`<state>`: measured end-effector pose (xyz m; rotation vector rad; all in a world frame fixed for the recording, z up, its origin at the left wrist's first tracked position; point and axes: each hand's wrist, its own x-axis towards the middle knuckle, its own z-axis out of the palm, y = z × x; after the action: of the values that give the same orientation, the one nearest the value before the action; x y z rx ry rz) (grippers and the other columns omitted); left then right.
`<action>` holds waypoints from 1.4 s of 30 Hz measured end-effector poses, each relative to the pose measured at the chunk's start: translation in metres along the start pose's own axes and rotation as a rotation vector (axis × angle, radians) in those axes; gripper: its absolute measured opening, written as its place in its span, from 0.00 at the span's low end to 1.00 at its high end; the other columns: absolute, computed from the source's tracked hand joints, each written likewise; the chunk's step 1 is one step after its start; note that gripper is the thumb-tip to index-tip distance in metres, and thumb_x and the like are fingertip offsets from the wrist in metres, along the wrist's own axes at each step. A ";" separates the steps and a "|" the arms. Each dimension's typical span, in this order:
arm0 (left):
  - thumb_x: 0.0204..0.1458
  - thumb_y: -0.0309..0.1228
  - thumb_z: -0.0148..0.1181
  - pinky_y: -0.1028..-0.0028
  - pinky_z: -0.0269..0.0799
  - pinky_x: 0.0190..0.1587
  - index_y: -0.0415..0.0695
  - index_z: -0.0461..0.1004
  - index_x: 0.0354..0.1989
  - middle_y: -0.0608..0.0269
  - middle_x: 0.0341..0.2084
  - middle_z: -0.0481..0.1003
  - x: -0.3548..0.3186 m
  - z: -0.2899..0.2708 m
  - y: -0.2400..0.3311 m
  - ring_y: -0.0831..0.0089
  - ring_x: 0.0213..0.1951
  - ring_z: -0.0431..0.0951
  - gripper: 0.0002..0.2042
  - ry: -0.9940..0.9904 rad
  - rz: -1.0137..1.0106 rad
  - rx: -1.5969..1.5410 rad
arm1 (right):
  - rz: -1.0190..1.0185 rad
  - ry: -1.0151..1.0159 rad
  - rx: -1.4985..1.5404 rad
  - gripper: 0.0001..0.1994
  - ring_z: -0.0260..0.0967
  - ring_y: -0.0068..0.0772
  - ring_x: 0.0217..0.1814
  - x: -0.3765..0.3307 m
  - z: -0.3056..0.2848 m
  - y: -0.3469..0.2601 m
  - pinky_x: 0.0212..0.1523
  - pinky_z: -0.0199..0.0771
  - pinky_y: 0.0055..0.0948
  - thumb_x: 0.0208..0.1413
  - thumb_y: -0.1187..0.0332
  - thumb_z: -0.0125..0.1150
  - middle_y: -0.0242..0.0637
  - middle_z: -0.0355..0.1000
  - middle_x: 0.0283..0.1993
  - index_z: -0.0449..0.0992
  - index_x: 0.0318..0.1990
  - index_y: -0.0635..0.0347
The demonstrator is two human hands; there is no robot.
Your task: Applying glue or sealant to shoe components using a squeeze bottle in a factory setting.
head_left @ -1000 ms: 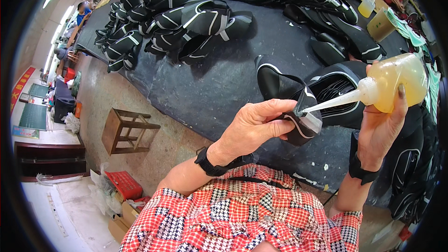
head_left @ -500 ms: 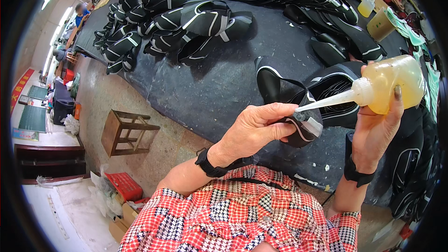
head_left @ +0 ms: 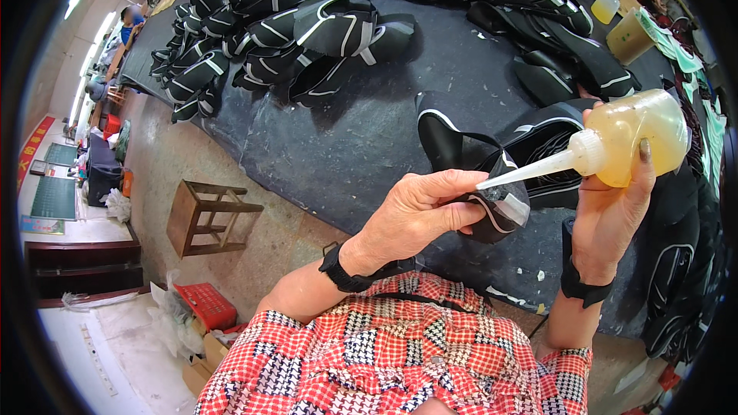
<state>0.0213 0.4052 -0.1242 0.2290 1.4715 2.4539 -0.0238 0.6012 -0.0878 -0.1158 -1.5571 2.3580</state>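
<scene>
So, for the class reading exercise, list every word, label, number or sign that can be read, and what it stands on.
Red wall banner: large characters, not copied out here.
Green wall boards: any writing too small to read.
Red basket: any markings too blurred to read.
Squeeze bottle in the right hand: no lettering visible.
Black piece in the left hand: no lettering visible.
</scene>
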 end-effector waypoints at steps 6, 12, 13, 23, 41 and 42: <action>0.46 0.18 0.53 0.79 0.72 0.35 0.39 0.69 0.43 0.60 0.34 0.72 -0.003 -0.003 0.001 0.75 0.33 0.73 0.14 -0.002 0.004 0.053 | 0.015 -0.049 0.022 0.27 0.62 0.39 0.53 -0.002 -0.002 -0.007 0.46 0.67 0.25 0.53 0.54 0.46 0.48 0.61 0.51 0.55 0.54 0.63; 0.46 0.18 0.53 0.79 0.72 0.35 0.38 0.69 0.43 0.59 0.34 0.72 0.003 -0.001 -0.005 0.75 0.33 0.74 0.14 0.006 -0.003 0.041 | -0.012 0.051 0.031 0.26 0.62 0.39 0.53 0.009 -0.010 0.003 0.46 0.67 0.26 0.53 0.55 0.46 0.48 0.62 0.51 0.56 0.54 0.64; 0.46 0.18 0.53 0.79 0.72 0.35 0.38 0.69 0.43 0.59 0.34 0.72 0.006 0.000 -0.004 0.75 0.33 0.74 0.14 0.003 -0.002 0.041 | -0.004 0.021 0.041 0.25 0.62 0.39 0.52 0.010 -0.009 0.004 0.46 0.67 0.26 0.53 0.56 0.46 0.48 0.62 0.51 0.56 0.54 0.64; 0.48 0.21 0.51 0.82 0.67 0.33 0.39 0.66 0.46 0.67 0.34 0.71 -0.003 -0.006 0.013 0.84 0.31 0.68 0.15 0.000 -0.210 0.144 | 0.358 -0.132 0.672 0.27 0.63 0.43 0.49 0.003 -0.038 -0.015 0.36 0.75 0.37 0.51 0.55 0.49 0.48 0.59 0.52 0.55 0.56 0.57; 0.39 0.17 0.53 0.83 0.67 0.37 0.41 0.72 0.39 0.67 0.31 0.74 0.078 -0.023 0.275 0.81 0.34 0.71 0.15 -0.264 0.456 1.120 | 0.400 -0.016 0.985 0.29 0.61 0.44 0.50 0.008 -0.024 0.012 0.42 0.74 0.38 0.46 0.62 0.59 0.48 0.58 0.51 0.53 0.55 0.56; 0.40 0.14 0.52 0.83 0.66 0.42 0.39 0.72 0.39 0.66 0.33 0.73 0.089 -0.036 0.278 0.80 0.38 0.71 0.16 -0.261 0.420 1.193 | 0.250 0.090 0.686 0.29 0.60 0.43 0.51 0.005 -0.024 0.017 0.44 0.72 0.35 0.46 0.64 0.59 0.48 0.57 0.51 0.52 0.55 0.56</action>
<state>-0.1148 0.2783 0.1039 1.0980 2.7235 1.3249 -0.0267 0.6177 -0.1125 -0.2633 -0.6556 2.8909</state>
